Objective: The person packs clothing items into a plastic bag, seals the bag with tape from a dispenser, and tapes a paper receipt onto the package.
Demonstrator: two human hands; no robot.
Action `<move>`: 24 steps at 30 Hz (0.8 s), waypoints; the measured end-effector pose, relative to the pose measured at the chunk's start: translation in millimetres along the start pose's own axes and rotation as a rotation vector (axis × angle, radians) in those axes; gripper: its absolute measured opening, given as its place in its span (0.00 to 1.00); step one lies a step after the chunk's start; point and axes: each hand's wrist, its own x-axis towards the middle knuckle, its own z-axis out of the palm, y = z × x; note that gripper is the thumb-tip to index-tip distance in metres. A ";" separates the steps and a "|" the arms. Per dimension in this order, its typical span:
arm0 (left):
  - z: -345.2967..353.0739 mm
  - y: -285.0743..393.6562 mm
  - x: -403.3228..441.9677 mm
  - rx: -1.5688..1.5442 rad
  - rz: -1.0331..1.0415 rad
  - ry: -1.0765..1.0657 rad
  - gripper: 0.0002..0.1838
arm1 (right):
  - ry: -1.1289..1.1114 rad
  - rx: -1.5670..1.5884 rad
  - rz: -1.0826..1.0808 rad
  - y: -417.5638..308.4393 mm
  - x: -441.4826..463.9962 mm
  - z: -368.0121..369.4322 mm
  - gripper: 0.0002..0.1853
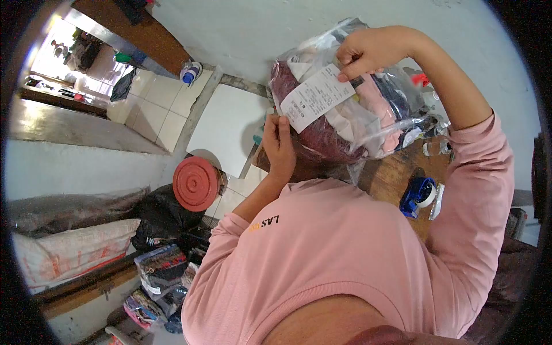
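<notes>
A clear plastic bag (339,135) packed with folded clothes in maroon, pink, white and dark colours stands in front of my chest. A white printed label (319,98) lies slantwise against its near face. My right hand (376,52) is closed at the label's upper right corner, thumb and fingers pinching it. Along the bag's left side, my left hand (280,148) has its fingers up at the label's lower left corner; it grips the bag edge there, with some fingers hidden behind.
The bag rests at a wooden table (382,175) holding a blue tape dispenser (418,196) and a clear bottle (435,148). To the left are a white board (221,126), a round red lid (196,184), a large sack (80,253) and bagged clothes (163,269).
</notes>
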 end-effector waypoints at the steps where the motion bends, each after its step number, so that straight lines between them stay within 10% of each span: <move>1: -0.5 -0.2 0.0 -0.005 -0.005 0.001 0.13 | -0.015 -0.008 0.006 -1.6 -1.4 -1.3 0.22; 12: 0.8 -10.9 1.8 0.043 0.038 -0.005 0.14 | 0.199 -0.271 0.112 10.6 -1.0 16.7 0.27; 19: 10.2 -68.1 15.2 -0.177 0.177 -0.022 0.39 | 0.362 -0.315 0.309 26.8 -28.1 15.6 0.28; 24: -0.9 -99.2 24.4 -0.398 -0.172 -0.059 0.41 | 0.930 0.123 0.234 86.1 -103.0 62.2 0.15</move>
